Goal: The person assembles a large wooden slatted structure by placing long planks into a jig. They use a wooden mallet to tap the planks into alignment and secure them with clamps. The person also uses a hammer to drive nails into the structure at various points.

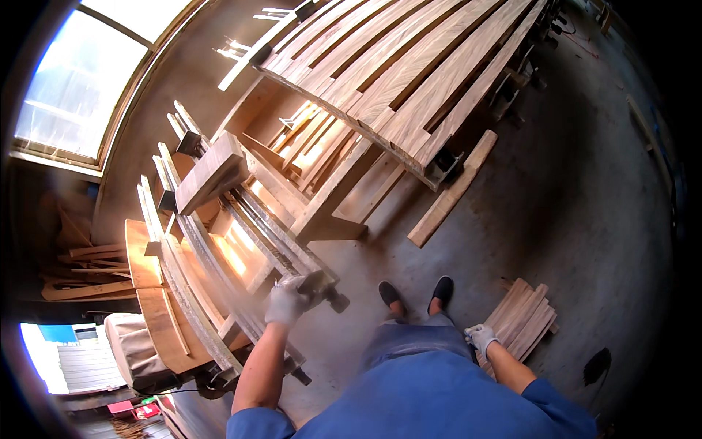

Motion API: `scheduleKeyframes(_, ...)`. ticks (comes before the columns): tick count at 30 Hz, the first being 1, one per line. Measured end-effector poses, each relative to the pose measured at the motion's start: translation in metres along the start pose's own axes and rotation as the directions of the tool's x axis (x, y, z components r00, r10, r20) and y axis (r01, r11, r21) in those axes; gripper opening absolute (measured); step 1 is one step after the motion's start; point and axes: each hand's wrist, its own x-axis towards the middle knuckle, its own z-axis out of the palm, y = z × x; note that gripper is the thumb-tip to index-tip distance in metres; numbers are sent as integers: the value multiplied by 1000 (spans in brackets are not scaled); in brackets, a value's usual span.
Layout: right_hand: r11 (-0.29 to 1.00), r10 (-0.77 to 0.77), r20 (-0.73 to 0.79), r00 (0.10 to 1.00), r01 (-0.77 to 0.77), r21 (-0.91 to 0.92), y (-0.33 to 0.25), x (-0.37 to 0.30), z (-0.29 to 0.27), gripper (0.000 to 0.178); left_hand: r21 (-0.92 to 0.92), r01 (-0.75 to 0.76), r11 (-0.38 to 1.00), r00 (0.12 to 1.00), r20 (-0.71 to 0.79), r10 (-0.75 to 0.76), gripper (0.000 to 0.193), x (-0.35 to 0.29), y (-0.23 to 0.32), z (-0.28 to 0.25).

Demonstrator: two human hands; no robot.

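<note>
My left hand (287,304), in a pale work glove, is closed round the near end of a long metal bar clamp (241,311), beside its dark end block (316,285). Several such clamps lie side by side, with a thick wooden block (210,174) across their far part. By my right hip is my right hand (480,338), also gloved. Its fingers look curled in, and what they hold, if anything, is too small to make out. Below and beyond it, a stack of wood strips (523,311) rests low near the floor.
Ahead stands a rack of long clamped boards (409,66), with offcuts (311,139) in a wooden box beneath. A loose plank (453,189) juts out at its near corner. A window (80,80) is at the far left. Scrap wood (91,271) is piled at the left.
</note>
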Motion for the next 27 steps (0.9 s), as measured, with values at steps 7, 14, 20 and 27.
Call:
scheduleKeyframes(7,999,35,25,999,-35,9,-11,12,-4,12,26,57,998,998,8,-57,40,2,-16,13)
scheduleKeyframes(14,995,-65,38,997,62,78,-36,5,-16,14,76,117,990,990,74,-122,39,2,7,0)
scheduleKeyframes(20,984,-172,11,985,171,51,-21,8,-52,14,62,208,976,978,12,-209,41,3,-16,14)
scheduleKeyframes(27,977,-198,-93,976,189,-98,51,43,-90,17,32,69,997,854,-518,-43,53,-43,50,20)
